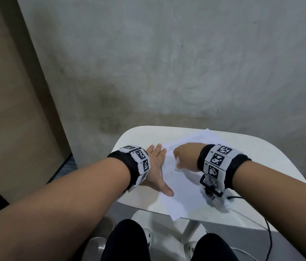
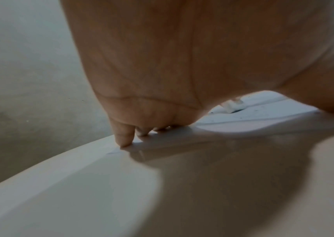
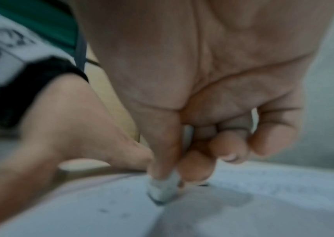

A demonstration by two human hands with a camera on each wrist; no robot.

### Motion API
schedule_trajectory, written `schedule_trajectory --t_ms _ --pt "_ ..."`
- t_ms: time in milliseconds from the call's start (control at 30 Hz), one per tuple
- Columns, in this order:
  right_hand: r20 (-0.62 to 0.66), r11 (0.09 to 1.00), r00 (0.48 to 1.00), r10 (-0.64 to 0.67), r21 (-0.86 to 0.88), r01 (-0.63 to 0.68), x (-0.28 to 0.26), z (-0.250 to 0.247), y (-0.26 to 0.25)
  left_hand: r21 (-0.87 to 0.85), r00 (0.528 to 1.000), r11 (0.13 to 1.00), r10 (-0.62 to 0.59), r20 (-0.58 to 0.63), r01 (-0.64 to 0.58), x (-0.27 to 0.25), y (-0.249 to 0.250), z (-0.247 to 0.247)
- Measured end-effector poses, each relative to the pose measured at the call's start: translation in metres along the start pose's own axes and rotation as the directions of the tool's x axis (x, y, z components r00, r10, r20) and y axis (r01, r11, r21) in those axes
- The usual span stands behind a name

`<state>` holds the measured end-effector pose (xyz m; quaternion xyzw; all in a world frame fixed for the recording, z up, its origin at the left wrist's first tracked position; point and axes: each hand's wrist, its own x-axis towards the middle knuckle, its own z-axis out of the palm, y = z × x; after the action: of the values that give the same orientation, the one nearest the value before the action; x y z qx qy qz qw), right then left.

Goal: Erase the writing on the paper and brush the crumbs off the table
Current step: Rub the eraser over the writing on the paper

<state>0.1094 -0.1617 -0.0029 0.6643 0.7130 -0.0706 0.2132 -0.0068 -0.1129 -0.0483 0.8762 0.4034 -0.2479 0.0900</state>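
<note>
A white sheet of paper (image 1: 184, 187) with faint pencil writing lies askew on the small white table (image 1: 261, 166). My left hand (image 1: 157, 166) lies flat with straight fingers on the paper's left edge, thumb spread toward me. My right hand (image 1: 183, 157) pinches a white eraser (image 3: 163, 189) between thumb and curled fingers, its dirty tip down on the paper (image 3: 243, 200). In the left wrist view the fingertips (image 2: 124, 139) press on the table near its rim, and the eraser (image 2: 233, 105) shows beyond the palm. Dark crumbs (image 3: 103, 210) dot the sheet.
The paper's near corner (image 1: 174, 217) hangs over the table's front edge. A black cable (image 1: 268, 232) runs from my right wrist off the table's near right side. A grey concrete wall (image 1: 167, 63) stands behind, a beige panel (image 1: 7, 110) to the left. My knees (image 1: 126, 242) sit under the table.
</note>
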Motion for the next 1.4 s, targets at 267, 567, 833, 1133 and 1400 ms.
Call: schedule_trajectory --t_ms 267,567,833,1133,1400 --pt "0.007 1.000 1.000 0.004 -0.029 -0.004 0.002 -0.004 -0.001 -0.016 1.000 1.000 0.007 -0.001 -0.007 0.000 -0.002 0.002" --pt "-0.008 1.000 1.000 0.023 -0.003 -0.023 0.002 -0.004 -0.004 -0.020 1.000 1.000 0.010 -0.011 -0.011 0.000 -0.001 0.003" --pt "0.012 1.000 1.000 0.015 0.011 -0.015 0.006 -0.003 -0.010 -0.035 1.000 0.999 0.015 -0.023 -0.016 0.000 -0.001 0.003" --pt "-0.009 1.000 1.000 -0.003 -0.007 0.003 0.011 0.000 -0.017 -0.050 1.000 0.999 0.018 -0.005 -0.018 -0.005 -0.001 0.000" --pt "-0.027 0.998 0.998 -0.058 0.003 0.059 0.009 0.003 -0.019 -0.071 1.000 0.997 0.021 0.001 -0.021 -0.007 -0.001 -0.001"
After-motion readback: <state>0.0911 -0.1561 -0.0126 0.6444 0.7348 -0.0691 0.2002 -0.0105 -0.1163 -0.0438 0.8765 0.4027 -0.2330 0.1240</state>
